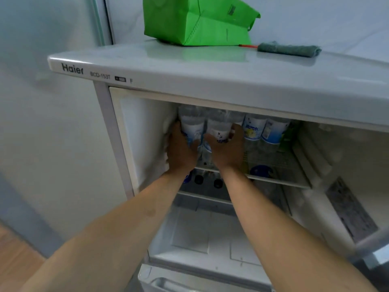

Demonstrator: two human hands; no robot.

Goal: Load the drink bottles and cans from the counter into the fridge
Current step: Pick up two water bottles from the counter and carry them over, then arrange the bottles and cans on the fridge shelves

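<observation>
Fridge shelf (277, 180): hands-held bottles (212, 127)

fridge (210, 81): pale grey-white casing, dark "Haier" lettering at its 9 o'clock edge
bag (195, 22): bright green, on the fridge top at 12 o'clock
cloth (289, 49): dull grey-green, at 3 o'clock of the bag
bottles (254, 128): clear, white labels with blue print
</observation>
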